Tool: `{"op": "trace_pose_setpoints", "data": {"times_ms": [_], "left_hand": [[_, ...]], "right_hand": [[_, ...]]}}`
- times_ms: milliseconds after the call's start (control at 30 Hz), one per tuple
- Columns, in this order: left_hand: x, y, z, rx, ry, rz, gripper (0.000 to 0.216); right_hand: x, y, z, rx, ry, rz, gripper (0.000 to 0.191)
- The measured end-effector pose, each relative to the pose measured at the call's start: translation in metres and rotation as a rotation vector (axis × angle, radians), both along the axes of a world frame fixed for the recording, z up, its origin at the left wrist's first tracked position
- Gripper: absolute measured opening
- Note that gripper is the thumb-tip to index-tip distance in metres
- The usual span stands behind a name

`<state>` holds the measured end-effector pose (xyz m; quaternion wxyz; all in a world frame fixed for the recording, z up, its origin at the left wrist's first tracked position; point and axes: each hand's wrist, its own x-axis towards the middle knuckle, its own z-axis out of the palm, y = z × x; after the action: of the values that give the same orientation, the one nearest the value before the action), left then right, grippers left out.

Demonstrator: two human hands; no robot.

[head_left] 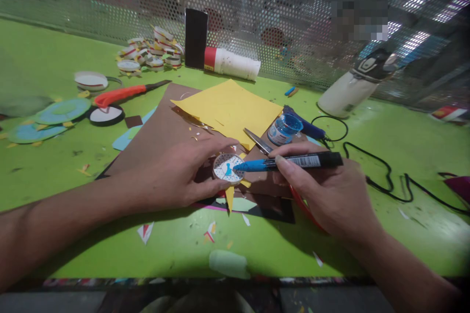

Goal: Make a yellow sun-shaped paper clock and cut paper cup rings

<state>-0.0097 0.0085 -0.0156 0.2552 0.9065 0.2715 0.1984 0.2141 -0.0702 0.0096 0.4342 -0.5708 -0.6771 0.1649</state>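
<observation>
My left hand (194, 166) grips a small round paper craft piece (222, 175) between thumb and fingers. The piece has a raised white rim, a dotted pattern with a blue patch, and yellow paper points sticking out. My right hand (317, 181) is closed around a blue marker (293, 162) with a black barrel, its tip at the blue patch. Scissors (257, 141) lie partly under my right hand, blades showing and a red handle loop below. Brown card (157, 142) lies underneath, with a yellow paper sheet (231, 107) behind the craft piece.
A blue paint jar (283, 131) and a dark blue corded tool (308, 124) stand right of the yellow sheet. Farther back are a bottle (341, 90), paper cups (237, 64), a phone-like black slab (196, 39) and several round crafts (154, 61). An orange-handled blade (125, 94) lies left.
</observation>
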Motion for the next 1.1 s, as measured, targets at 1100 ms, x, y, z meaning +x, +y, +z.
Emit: {"op": "trace_pose_setpoints", "data": {"times_ms": [1100], "left_hand": [[-0.0007,-0.0003,0.0011,-0.025,0.005,0.000,0.049]], "right_hand": [[-0.0035,-0.0010,-0.0025,-0.012,0.102,0.015,0.007]]}}
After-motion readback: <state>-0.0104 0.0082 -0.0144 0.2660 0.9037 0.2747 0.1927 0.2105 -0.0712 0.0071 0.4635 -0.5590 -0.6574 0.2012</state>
